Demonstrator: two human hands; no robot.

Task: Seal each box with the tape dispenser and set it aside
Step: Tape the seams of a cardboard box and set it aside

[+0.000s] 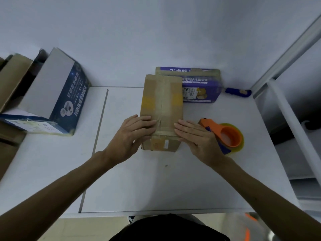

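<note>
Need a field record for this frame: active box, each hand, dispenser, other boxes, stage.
active box: brown cardboard box, mid white table, flaps closed, centre seam looks taped
left hand: flat on the box's near end, left of the seam
right hand: flat on the near end, right of the seam
tape dispenser: orange, on the table beside the right hand, not held
other boxes: purple box behind the brown one; dark blue box at left
stage: likely smoothing the tape; box not yet set aside
</note>
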